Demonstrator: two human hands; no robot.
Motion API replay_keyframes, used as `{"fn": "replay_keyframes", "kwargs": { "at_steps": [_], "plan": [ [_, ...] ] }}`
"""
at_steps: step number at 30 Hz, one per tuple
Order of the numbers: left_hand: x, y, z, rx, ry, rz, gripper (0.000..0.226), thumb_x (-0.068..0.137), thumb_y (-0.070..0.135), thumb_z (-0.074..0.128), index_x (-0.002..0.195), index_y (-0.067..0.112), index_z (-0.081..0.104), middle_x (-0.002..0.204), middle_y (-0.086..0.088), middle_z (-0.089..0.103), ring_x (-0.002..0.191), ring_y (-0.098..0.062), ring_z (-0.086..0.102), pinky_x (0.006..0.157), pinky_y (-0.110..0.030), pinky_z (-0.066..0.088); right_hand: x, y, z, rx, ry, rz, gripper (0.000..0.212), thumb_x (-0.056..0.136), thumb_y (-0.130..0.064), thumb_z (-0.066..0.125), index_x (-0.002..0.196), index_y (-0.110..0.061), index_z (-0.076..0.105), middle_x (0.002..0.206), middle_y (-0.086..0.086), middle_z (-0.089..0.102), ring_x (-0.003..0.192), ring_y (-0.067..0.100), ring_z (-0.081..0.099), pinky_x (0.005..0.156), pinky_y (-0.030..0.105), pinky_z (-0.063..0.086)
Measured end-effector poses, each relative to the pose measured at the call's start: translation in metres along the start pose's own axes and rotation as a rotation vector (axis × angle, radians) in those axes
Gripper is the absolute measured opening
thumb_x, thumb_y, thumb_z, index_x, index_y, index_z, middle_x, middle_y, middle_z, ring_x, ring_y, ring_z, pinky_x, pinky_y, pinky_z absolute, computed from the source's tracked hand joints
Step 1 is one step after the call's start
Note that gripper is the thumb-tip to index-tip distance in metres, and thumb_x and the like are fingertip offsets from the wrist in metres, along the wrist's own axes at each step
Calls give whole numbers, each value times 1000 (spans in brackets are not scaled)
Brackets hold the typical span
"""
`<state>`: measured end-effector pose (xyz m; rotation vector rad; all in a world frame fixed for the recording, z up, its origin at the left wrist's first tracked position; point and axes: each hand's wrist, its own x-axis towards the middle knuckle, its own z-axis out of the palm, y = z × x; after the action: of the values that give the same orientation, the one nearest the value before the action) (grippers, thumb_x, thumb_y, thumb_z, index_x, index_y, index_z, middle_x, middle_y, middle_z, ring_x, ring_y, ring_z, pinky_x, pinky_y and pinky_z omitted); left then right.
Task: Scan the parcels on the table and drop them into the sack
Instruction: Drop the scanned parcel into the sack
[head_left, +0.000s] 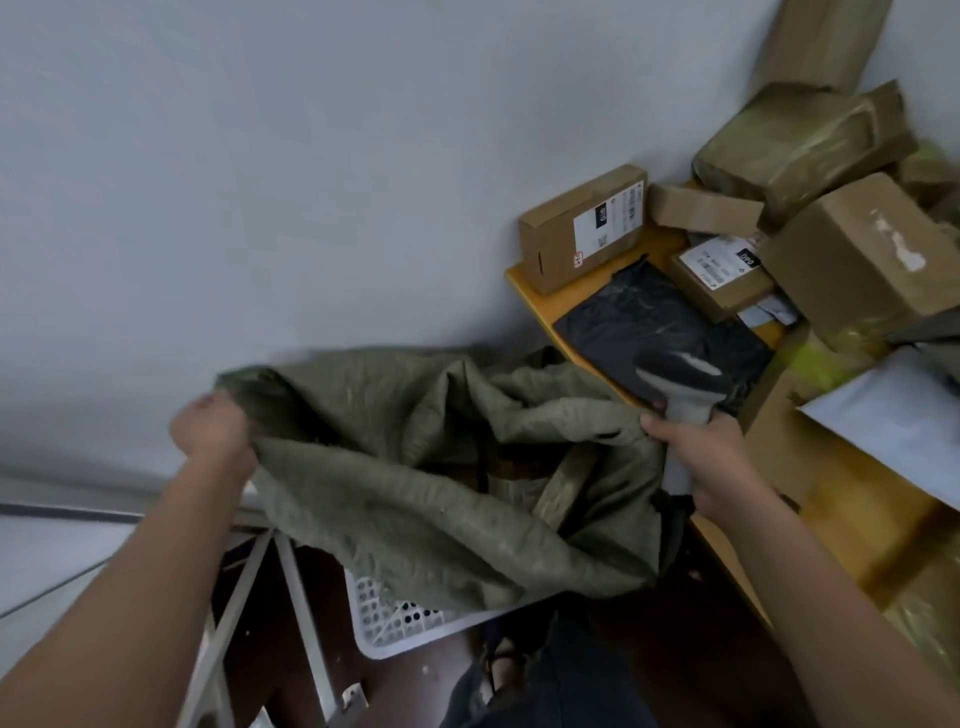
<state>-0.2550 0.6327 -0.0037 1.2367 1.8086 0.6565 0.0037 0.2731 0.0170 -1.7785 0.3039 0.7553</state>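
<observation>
An olive-green woven sack (415, 499) hangs open between my hands, with a cardboard parcel (563, 483) showing inside its mouth. My left hand (213, 436) grips the sack's left rim. My right hand (711, 462) grips the handle of a grey barcode scanner (685, 384) and also pinches the sack's right rim. On the yellow wooden table (524, 280) to the right lie a black plastic mailer (649, 322), a labelled cardboard box (582, 228) against the wall and a smaller labelled box (722, 280).
Bigger brown boxes (862, 260) and tape-wrapped parcels (800, 140) pile up at the table's far right, with a white envelope (893, 421) nearer me. A white perforated basket (395, 618) sits under the sack. A metal stand (260, 582) rises at lower left. The grey wall is close behind.
</observation>
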Motion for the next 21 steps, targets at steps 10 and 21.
{"fn": "replay_keyframes", "kwargs": {
  "at_steps": [10,21],
  "plan": [
    [-48,-52,46,648,-94,205,62,85,17,66,133,-7,36,133,-32,39,121,-48,43,100,-52,38,14,26,19,-113,23,68,29,86,-14,74,108,-2,62,103,11,66,96,29,63,92,45,52],
    [-83,-132,94,1157,-369,1093,51,74,15,75,123,16,62,157,-20,21,141,-45,15,113,-62,8,27,47,25,-250,45,6,20,88,-12,72,105,-7,62,100,10,68,94,29,64,89,43,53]
  ]
}}
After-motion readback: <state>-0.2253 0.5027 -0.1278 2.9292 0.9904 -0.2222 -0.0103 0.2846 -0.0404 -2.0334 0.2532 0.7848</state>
